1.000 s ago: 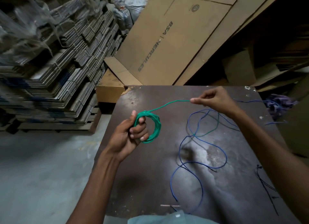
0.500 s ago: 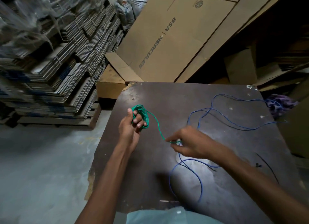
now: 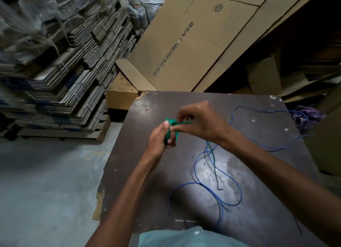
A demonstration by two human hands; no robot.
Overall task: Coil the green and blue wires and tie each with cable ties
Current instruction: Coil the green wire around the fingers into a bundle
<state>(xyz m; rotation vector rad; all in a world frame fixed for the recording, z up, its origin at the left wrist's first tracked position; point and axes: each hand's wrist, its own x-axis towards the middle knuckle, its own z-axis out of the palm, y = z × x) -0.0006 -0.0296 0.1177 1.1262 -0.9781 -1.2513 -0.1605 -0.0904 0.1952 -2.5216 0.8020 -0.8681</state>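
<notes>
My left hand [image 3: 161, 136] grips a small coil of green wire [image 3: 170, 128] above the dark table [image 3: 147, 191]. Right beside it, my right hand [image 3: 197, 120] pinches the green wire and holds it against the top of the coil. The wire's loose green tail [image 3: 212, 154] hangs from under my right wrist down to the table. A long blue wire [image 3: 230, 182] lies uncoiled in loose loops over the table's middle and right side. One thin black cable tie [image 3: 297, 225] lies near the table's front right edge.
Stacks of flattened cardboard [image 3: 64, 71] rise at the left beyond the table. A large brown carton [image 3: 184, 43] leans at the back. A purple cloth [image 3: 308, 115] sits at the table's right edge. A grey concrete floor [image 3: 46, 191] lies to the left.
My right hand moved from low on the table up and left to the coil, laying another turn of green wire on it. The loose green length got shorter.
</notes>
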